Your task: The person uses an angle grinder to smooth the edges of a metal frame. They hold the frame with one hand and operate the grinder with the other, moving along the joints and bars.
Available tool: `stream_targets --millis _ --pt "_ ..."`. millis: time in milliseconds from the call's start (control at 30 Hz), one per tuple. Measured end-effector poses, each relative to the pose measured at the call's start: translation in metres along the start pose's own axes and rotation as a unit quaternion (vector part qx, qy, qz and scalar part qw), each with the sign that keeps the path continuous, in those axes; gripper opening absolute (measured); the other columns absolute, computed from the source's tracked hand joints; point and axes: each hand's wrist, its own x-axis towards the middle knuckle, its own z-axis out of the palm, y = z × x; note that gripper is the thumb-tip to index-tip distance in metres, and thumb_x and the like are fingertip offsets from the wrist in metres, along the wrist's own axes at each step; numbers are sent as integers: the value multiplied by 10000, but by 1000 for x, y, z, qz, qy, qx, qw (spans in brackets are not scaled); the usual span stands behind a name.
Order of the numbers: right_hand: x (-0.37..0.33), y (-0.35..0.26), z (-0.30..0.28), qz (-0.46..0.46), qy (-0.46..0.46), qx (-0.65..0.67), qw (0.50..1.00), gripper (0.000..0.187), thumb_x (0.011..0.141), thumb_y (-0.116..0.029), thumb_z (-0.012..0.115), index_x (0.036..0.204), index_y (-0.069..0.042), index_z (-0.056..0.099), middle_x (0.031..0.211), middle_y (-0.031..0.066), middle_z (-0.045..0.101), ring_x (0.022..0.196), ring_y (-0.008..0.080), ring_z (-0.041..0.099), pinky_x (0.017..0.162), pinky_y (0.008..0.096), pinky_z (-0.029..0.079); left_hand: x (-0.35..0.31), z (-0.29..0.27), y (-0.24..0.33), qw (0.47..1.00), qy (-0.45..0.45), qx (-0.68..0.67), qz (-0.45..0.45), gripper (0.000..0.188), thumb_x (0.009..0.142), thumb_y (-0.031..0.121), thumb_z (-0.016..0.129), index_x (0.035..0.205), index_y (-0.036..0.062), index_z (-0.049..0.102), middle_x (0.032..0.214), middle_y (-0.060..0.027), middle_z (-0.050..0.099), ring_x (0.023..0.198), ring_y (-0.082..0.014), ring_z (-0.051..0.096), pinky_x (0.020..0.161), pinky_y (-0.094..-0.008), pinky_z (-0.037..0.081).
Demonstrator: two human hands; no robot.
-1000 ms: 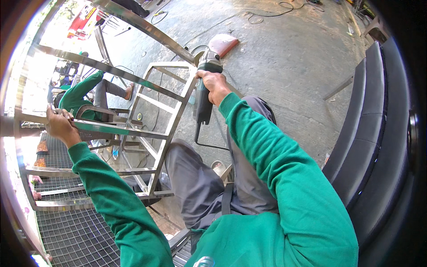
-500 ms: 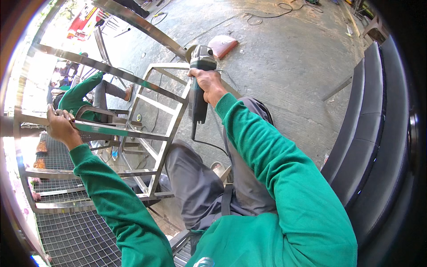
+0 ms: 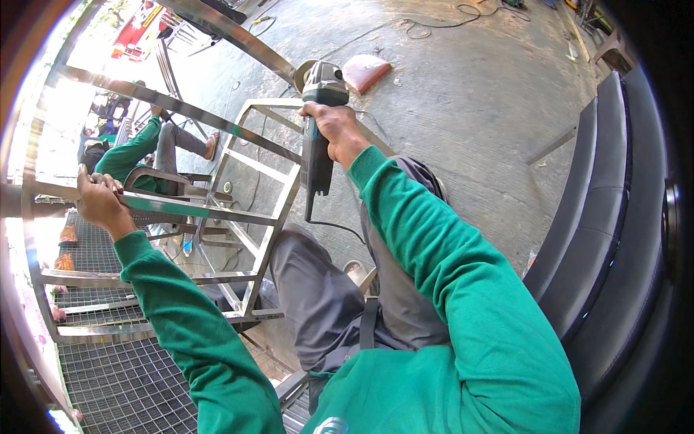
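My right hand (image 3: 334, 130) is wrapped round the body of a dark angle grinder (image 3: 318, 155), held upright with its head at the top. The grinder's disc (image 3: 303, 75) is at the end of a long metal tube of the frame; whether it touches cannot be made out. A shiny metal frame (image 3: 166, 206) of welded square tubes leans in front of me on the left. My left hand (image 3: 101, 201) grips one of its crossbars, fingers curled over the top. From the grinder's lower end a black power cord (image 3: 340, 227) runs toward my legs.
Another person (image 3: 137, 155) in a green sleeve sits at the left beyond the frame, near a brown chair (image 3: 173, 186). A pinkish-white packet (image 3: 366, 72) lies on the concrete floor. Black padded seating (image 3: 593, 202) stands at right; wire mesh (image 3: 123, 383) lies at lower left. Cables (image 3: 463, 18) trail far off.
The grinder in my right hand has shifted slightly left and up along the tube's end. My left hand keeps its grip on the frame. The other person's arm has risen.
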Motion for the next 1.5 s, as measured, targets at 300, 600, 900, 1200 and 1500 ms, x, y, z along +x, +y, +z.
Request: stream_targets --millis 300,600,900,1200,1500 --pt "-7 3 -6 -16 11 -2 1000 318 740 -164 827 925 61 698 920 153 674 725 245 629 660 454 533 -21 14 8 1000 8 -8 1 235 1074 183 516 1079 -45 569 652 -20 433 446 -110 425 382 -264 388" --pt "-5 5 -9 -3 31 6 999 340 718 -180 825 920 48 672 834 141 656 614 266 637 562 470 557 -4 -1 -9 999 -14 -8 28 280 1057 139 535 1221 -86 565 669 -26 423 448 -116 424 381 -258 407" --pt "-2 9 -10 46 41 71 996 349 748 -157 810 991 47 664 912 159 655 755 274 640 659 508 554 -26 17 14 1000 4 -10 7 259 1055 199 558 1033 -58 580 627 -22 432 430 -108 428 371 -252 397" --pt "-2 13 -6 78 75 119 987 313 760 -146 798 978 13 640 857 127 639 622 245 628 580 479 574 -19 18 12 998 29 42 28 252 1057 158 532 1042 -89 585 657 -22 446 428 -98 415 355 -251 381" --pt "-4 18 -7 58 46 97 993 353 763 -134 790 1039 24 635 904 129 645 682 255 633 599 491 577 -10 5 0 998 11 30 55 278 1054 132 543 1164 -120 582 679 -26 458 457 -109 436 380 -256 405"
